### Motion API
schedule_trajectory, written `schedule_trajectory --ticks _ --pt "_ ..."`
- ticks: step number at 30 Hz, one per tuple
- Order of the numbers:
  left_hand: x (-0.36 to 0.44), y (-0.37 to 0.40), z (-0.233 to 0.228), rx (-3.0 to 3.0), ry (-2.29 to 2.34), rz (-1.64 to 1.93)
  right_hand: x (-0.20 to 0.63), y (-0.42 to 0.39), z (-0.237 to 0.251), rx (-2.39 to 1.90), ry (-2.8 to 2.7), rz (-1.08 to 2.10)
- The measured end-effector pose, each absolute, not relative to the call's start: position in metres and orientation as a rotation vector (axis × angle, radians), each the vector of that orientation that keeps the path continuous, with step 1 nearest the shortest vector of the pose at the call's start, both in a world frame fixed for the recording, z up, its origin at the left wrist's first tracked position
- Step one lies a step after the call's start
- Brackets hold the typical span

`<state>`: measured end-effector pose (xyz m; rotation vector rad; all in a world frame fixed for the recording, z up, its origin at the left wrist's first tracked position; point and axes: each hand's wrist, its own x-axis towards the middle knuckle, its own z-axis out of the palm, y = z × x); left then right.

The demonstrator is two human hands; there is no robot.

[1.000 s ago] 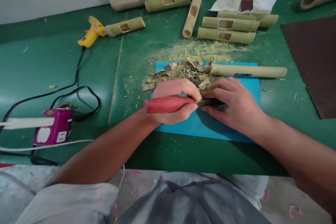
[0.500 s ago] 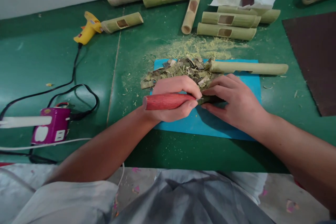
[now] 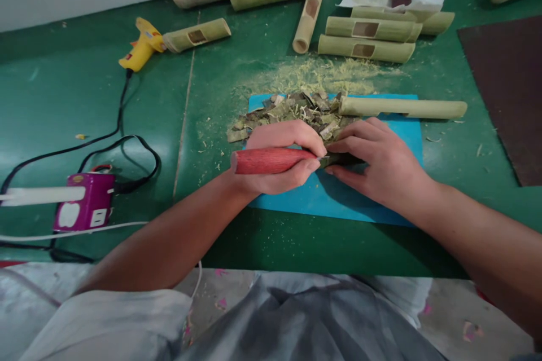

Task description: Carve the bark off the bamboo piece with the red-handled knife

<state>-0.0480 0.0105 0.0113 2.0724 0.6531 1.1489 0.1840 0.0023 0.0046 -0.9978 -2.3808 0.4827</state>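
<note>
My left hand [image 3: 285, 135] is closed around the red wooden handle [image 3: 271, 161] of a carving knife, of which a thin bit of metal shows past the fingertips. That metal meets a dark green piece of bamboo [image 3: 342, 159], which my right hand [image 3: 379, 158] pinches between thumb and fingers; much of the piece is hidden under that hand. Both hands are over a blue mat [image 3: 305, 203]. Just beyond them lies a heap of bamboo chips and shavings [image 3: 296, 110]. A pale split bamboo length [image 3: 402, 108] rests at the mat's far right.
Several bamboo tubes with cut windows [image 3: 366, 48] lie along the back. At left are a yellow glue gun [image 3: 146, 45], its tip against another bamboo tube [image 3: 197, 36], and a purple power box [image 3: 87, 200] with cables. A dark brown sheet [image 3: 503, 90] lies at right.
The red handle has shifted very slightly, and a little more of the metal shows by my left fingertips. Both hands otherwise keep their places.
</note>
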Motion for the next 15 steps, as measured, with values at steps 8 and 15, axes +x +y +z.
schedule_trajectory --ticks 8,15 --pt "-0.043 0.009 0.020 2.105 0.763 1.059 0.183 0.002 0.004 -0.961 -2.376 0.429" --pt "-0.038 0.007 0.018 2.110 0.797 1.150 0.184 0.002 0.006 -0.995 -2.366 0.524"
